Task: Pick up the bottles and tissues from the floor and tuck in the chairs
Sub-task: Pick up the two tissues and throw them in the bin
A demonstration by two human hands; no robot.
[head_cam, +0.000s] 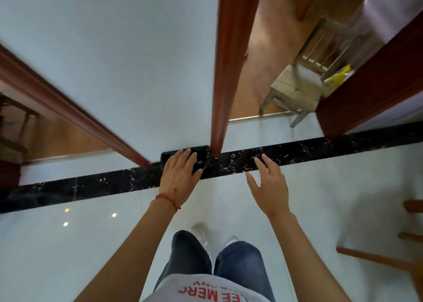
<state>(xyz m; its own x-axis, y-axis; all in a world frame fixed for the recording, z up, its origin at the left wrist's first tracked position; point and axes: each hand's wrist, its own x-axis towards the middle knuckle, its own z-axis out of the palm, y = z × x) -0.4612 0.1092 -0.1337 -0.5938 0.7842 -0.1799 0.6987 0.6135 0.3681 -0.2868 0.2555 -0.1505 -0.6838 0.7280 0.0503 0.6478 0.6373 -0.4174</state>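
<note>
Item: left hand (pixel 177 176). Extended forward and down, fingers straight and spread, the grip empty. Fingertips lay over a black object (pixel 183 158) sitting on the dark marble strip (pixel 91 185) at the foot of the wall; whether they touched it could not be told. A red cord bracelet (pixel 167 198) sat on the wrist.

Item: right hand (pixel 269 187). Extended alongside, fingers loosely spread, the grip empty, hovering over the marble strip to the right of the red-brown door frame (pixel 222 73).

Item: black object. Boxy or bag-like, blurred; its kind could not be told. No bottle or tissue could be made out on the white tiled floor (pixel 91 256).

Item: pale wooden chair (pixel 302 82). Stood far right, through the doorway on the orange floor, near a dark wooden furniture edge (pixel 366 91) with something yellow (pixel 338 75) beside it. Judged stiff and moderately light; the top rail of the back would be the soundest place to hold when pushing it in. Its legs may drag on the floor.

Item: second chair (pixel 16 123). Partly seen, far left, dim.

Item: wooden legs (pixel 377 258). Near right edge, probably further seating.

Handling note, judged: bottles would likely be light and may roll, best held round the body; tissues soft, best pinched.
</note>
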